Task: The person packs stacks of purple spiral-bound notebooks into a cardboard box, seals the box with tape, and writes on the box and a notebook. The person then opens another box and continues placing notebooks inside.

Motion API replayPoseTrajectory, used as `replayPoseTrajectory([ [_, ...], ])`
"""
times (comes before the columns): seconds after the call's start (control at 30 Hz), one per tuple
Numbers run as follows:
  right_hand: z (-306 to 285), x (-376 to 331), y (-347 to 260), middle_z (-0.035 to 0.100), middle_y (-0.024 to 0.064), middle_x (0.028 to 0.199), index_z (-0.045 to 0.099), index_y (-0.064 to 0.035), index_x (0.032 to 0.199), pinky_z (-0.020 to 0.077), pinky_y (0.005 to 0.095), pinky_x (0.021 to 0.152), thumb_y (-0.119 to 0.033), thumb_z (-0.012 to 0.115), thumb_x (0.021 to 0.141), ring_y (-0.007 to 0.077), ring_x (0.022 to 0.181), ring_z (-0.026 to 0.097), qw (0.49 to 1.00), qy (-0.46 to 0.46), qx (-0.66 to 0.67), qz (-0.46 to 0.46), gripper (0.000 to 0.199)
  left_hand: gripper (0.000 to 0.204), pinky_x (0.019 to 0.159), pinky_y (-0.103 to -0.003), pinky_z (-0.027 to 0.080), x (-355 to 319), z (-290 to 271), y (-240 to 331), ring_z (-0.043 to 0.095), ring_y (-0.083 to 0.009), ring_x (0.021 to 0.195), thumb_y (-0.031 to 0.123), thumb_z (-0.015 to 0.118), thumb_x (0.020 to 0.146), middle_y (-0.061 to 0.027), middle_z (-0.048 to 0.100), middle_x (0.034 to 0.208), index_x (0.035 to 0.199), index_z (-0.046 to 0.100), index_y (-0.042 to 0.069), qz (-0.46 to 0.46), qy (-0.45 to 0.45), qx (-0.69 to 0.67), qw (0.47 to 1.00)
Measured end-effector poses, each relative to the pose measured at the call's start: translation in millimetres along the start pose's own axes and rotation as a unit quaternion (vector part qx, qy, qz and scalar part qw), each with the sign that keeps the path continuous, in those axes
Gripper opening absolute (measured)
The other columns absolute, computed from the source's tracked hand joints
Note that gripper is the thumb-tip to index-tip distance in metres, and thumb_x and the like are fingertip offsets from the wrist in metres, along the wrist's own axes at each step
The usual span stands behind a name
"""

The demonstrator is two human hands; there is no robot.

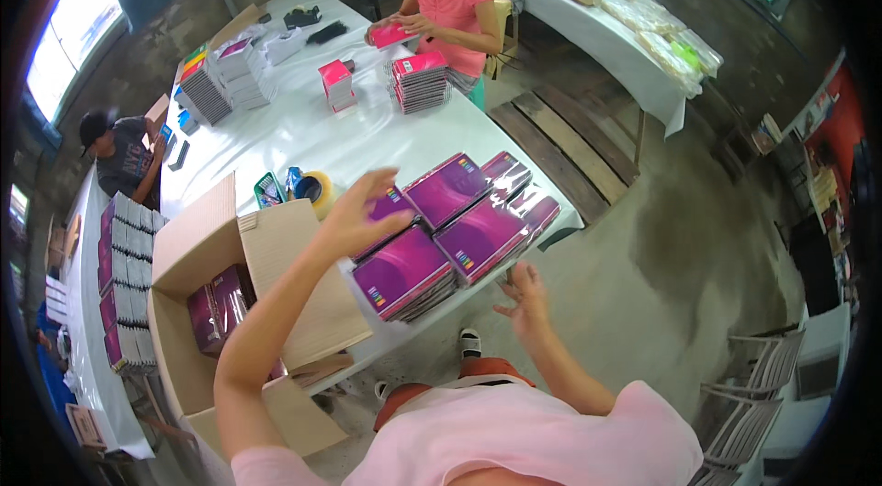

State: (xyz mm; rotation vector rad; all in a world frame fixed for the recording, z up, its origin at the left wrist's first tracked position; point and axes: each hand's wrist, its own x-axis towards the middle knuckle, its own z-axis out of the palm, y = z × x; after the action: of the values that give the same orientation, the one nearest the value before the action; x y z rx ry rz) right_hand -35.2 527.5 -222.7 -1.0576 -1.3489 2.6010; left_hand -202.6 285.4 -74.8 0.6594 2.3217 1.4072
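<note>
Several stacks of flat purple packs [401,273], some glossy as if wrapped in clear film, stand close together at the near edge of the white table. Over the left-hand stacks is my left hand [360,215], its thumb and fingers apart; whether it touches a pack I cannot tell. My right hand [526,300] hangs just off the table edge beside the nearer right stack [480,243], fingers spread and holding nothing. An open cardboard carton [175,330] stands left of the stacks, a flap leaning toward them. Inside it lie purple packs [220,307], partly behind my left forearm.
A tape roll [318,192] and a green basket [268,191] sit behind the carton. Across the white table [276,141], a co-worker [450,4] holds a pink pack near a red stack [419,84]. Another person sits far left. Wooden pallet [565,151] on the floor, right.
</note>
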Motion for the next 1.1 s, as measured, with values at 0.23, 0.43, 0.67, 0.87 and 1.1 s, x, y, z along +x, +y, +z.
replayPoseTrajectory([
  [0.23, 26.3, 31.0, -10.7, 0.026, 0.0106, 0.143, 0.019, -0.0252, 0.141, 0.0255, 0.0706, 0.09, -0.06, 0.07, 0.069, 0.0366, 0.129, 0.027, 0.996, -0.053, 0.021, 0.062, 0.095, 0.09, 0.106, -0.042, 0.029, 189.1, 31.6, -81.9, 0.043, -0.0286, 0.124, 0.068, 0.06, 0.071, -0.0167, 0.045, 0.135, 0.133, 0.044, 0.005, -0.211, -0.297, 0.061, 0.929],
  [0.43, 42.4, 28.4, -18.3, 0.046, 0.0051, 0.12, 0.035, -0.0218, 0.13, 0.0379, 0.0568, 0.082, -0.045, 0.069, 0.077, 0.0259, 0.109, 0.046, 0.997, -0.033, 0.063, 0.034, 0.068, 0.057, 0.089, -0.029, 0.045, 199.8, 50.0, -55.2, 0.058, -0.0129, 0.098, 0.05, 0.067, 0.078, -0.0036, 0.063, 0.11, 0.116, 0.058, 0.008, -0.354, -0.382, -0.065, 0.851],
  [0.67, 36.0, 29.7, -6.9, 0.056, 0.0083, 0.11, 0.044, -0.0069, 0.123, 0.0458, 0.038, 0.083, -0.036, 0.065, 0.081, 0.0218, 0.099, 0.056, 0.99, -0.006, 0.141, -0.01, 0.055, 0.098, 0.102, -0.04, 0.033, 211.1, 53.5, -78.0, 0.04, -0.0256, 0.127, 0.068, 0.067, 0.066, -0.018, 0.046, 0.132, 0.135, 0.041, 0.004, -0.346, -0.481, 0.011, 0.805],
  [0.87, 42.3, 27.2, -9.1, 0.056, 0.0124, 0.115, 0.045, -0.0037, 0.123, 0.0463, 0.0417, 0.09, -0.036, 0.062, 0.082, 0.0266, 0.103, 0.057, 0.978, -0.002, 0.202, -0.044, 0.055, 0.081, 0.101, -0.036, 0.035, 193.4, 61.8, -58.6, 0.048, -0.0236, 0.119, 0.048, 0.072, 0.071, -0.0129, 0.048, 0.132, 0.134, 0.041, 0.008, -0.25, -0.438, -0.098, 0.858],
  [1.1, 57.5, -23.6, -52.7, 0.058, 0.0129, 0.112, 0.045, -0.0035, 0.124, 0.0491, 0.0427, 0.086, -0.029, 0.058, 0.077, 0.0275, 0.099, 0.059, 0.976, -0.012, 0.209, -0.052, 0.056, 0.07, 0.089, -0.037, 0.049, 179.2, 67.6, -39.7, 0.06, -0.0217, 0.099, 0.03, 0.069, 0.074, -0.0146, 0.054, 0.121, 0.132, 0.038, 0.006, -0.26, -0.435, -0.261, 0.822],
])
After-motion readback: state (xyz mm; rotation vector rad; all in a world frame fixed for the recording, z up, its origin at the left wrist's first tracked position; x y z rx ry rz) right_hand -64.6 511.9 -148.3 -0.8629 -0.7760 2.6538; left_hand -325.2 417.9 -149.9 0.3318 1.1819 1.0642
